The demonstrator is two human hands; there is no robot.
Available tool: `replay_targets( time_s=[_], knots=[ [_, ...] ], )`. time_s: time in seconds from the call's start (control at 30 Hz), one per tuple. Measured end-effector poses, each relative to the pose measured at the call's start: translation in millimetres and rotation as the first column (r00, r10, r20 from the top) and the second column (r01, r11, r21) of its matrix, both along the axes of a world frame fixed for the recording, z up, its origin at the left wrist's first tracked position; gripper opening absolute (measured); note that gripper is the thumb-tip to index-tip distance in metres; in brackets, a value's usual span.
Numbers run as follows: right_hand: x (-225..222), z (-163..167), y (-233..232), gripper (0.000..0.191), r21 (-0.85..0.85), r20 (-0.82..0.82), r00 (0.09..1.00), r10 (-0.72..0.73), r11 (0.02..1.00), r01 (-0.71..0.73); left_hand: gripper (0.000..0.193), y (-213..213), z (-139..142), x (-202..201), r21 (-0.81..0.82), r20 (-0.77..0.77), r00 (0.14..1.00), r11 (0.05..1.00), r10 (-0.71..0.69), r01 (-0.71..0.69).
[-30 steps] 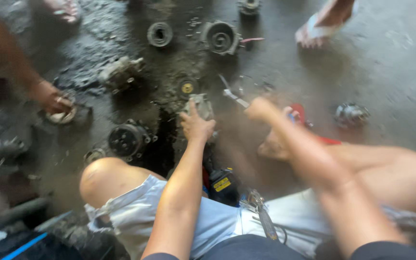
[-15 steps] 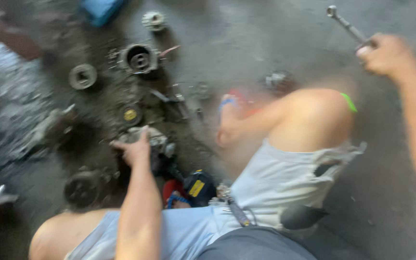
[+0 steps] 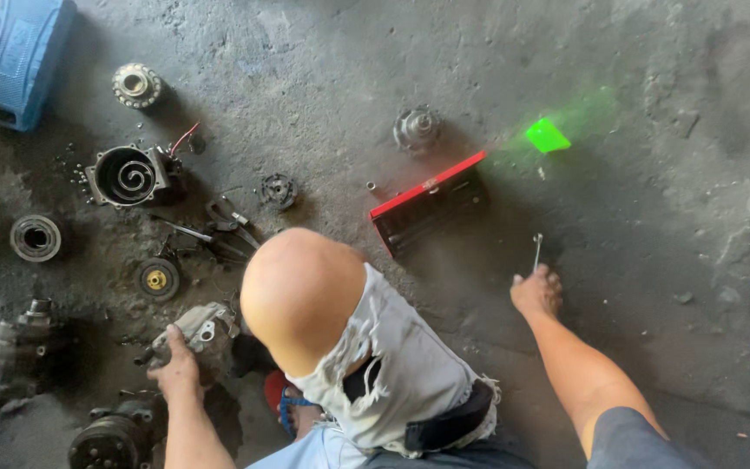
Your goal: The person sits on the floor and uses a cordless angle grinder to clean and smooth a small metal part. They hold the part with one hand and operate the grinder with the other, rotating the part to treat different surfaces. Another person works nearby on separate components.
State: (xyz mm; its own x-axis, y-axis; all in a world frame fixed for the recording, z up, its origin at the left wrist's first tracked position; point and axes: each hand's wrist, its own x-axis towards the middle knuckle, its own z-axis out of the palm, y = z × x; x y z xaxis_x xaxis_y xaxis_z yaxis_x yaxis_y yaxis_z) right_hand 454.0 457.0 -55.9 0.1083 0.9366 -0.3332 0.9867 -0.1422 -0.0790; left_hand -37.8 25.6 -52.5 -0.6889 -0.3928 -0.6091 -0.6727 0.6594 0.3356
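My left hand (image 3: 175,372) grips a grey metal compressor body (image 3: 206,328) that rests on the dirty concrete floor at the lower left, beside my bare raised knee (image 3: 301,291). Far out to the right, my right hand (image 3: 536,293) is down at the floor with its fingers closed on the lower end of a slim metal wrench (image 3: 537,249). The wrench points away from me and lies close to the floor. An open red tool case (image 3: 427,204) sits between the two hands, just left of the wrench.
Dismantled parts lie scattered at the left: an open round housing (image 3: 128,174), a pulley (image 3: 35,237), a toothed ring (image 3: 136,84), a small disc (image 3: 158,279), loose hand tools (image 3: 219,230) and another compressor (image 3: 106,441). A blue plastic crate (image 3: 19,56) stands top left.
My right hand has swung from the parts out to the right, first raised with the wrench, now lowered to the floor. The left hand stays on the compressor body. The view has turned right.
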Motion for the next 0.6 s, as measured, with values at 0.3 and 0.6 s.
replay_targets(
  time_s=[0.3, 0.6],
  knots=[
    [-160, -27, 80, 0.087, -0.148, 0.001, 0.978, 0.206, 0.968, -0.204, 0.138, -12, -19, -9, -0.016, -0.102, 0.985, 0.99, -0.139, 0.138],
    [-191, 8, 87, 0.077, -0.32, 0.223, 0.723, 0.654, 0.75, -0.579, 0.134, 1, 8, -25, -0.15, 0.03, 0.994, 0.983, -0.104, 0.107]
  ],
)
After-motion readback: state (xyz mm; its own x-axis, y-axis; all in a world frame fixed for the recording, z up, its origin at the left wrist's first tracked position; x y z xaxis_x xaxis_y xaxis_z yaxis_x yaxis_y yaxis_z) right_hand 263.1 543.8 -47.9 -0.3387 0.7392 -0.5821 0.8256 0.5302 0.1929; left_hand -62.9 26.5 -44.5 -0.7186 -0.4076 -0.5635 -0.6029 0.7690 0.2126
